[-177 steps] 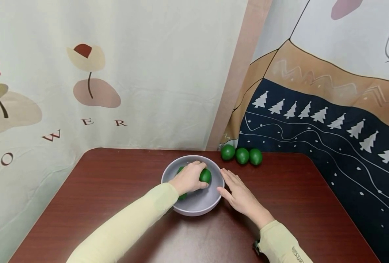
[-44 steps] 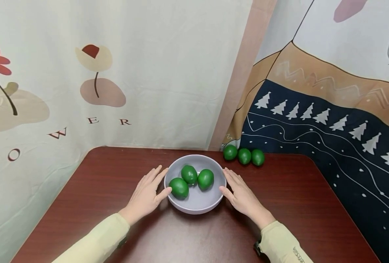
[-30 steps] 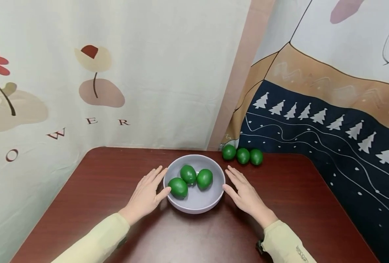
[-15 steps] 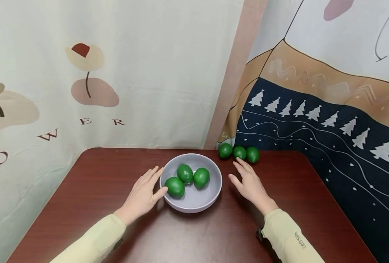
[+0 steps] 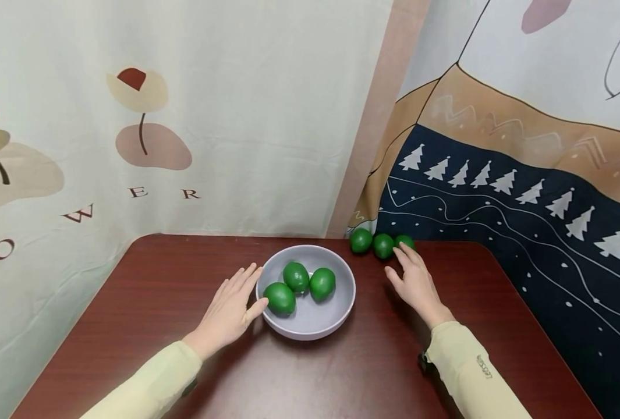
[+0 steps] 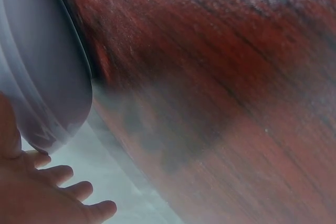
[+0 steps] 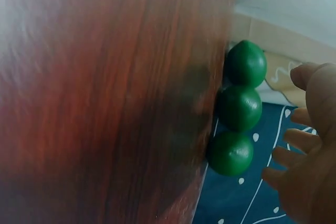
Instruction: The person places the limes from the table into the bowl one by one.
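A lavender-grey bowl point(image 5: 310, 326) stands mid-table with three green limes in it: a front-left lime point(image 5: 280, 298), a rear lime point(image 5: 296, 277) and a right lime point(image 5: 322, 284). My left hand point(image 5: 228, 308) rests at the bowl's left rim, thumb and fingers extended. Three more limes line the back edge: a left one point(image 5: 361, 240), a middle one point(image 5: 383, 246) and a right one point(image 5: 404, 240). Over toward that row reaches my right hand point(image 5: 417, 285), fingers spread and holding nothing. Its fingertips overlap the right lime in the head view; the right wrist view shows all three limes in front of the palm.
The brown wooden table point(image 5: 310, 384) ends just behind the row of limes. A pale curtain point(image 5: 268, 116) with printed flowers hangs behind it, and a dark blue cloth point(image 5: 498, 221) with white trees hangs at the right.
My left hand has come out of the bowl to its left rim, leaving a lime inside. My right hand has left the right rim and moved right and back toward the lime row.
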Available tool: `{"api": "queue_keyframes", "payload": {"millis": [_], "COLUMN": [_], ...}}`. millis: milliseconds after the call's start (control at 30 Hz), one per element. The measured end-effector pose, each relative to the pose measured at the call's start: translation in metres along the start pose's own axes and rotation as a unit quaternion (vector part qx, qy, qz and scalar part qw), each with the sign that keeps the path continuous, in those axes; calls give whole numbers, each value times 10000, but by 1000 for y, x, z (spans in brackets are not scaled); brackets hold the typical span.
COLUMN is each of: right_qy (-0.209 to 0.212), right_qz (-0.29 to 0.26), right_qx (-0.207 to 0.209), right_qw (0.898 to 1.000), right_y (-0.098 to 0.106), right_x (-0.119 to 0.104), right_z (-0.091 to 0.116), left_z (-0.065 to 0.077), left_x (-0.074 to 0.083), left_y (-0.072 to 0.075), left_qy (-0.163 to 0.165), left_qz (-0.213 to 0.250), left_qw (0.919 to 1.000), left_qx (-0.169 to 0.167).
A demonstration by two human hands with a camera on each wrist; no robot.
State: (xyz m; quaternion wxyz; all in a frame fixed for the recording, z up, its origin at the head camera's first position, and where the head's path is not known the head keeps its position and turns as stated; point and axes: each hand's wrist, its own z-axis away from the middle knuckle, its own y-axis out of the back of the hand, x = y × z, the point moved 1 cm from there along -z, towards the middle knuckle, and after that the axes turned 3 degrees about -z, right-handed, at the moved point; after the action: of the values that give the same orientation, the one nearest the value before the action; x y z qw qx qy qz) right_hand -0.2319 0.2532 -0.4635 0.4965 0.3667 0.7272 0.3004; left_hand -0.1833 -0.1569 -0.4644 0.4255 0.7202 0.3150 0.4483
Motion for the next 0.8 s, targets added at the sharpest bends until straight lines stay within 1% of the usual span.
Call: {"api": "queue_keyframes", "payload": {"millis": [133,367,467,633,800], "right_qy": [-105,-216,-333,-565,-702], "right_qz": [-2,-59,-99,-180,-276], "right_qx": [64,315,270,81,87], "right_qw": [9999,9993,9990,9982,9971], "right_y": [1,1,1,2,1], "right_x": [7,20,24,29,35], "right_z": [-4,-11,-14,-21,-27], "left_z": [0,1,1,1,1], "left_x": [0,1,0,-1,-1], "left_y": [0,0,0,-2,-2], "left_qy": [-24,-59,-47,28,29], "left_qz": [29,21,25,34,29], "left_qw": [10000,9999,9999,10000,10000], "left_qx": [41,125,108,-12,-5]}}
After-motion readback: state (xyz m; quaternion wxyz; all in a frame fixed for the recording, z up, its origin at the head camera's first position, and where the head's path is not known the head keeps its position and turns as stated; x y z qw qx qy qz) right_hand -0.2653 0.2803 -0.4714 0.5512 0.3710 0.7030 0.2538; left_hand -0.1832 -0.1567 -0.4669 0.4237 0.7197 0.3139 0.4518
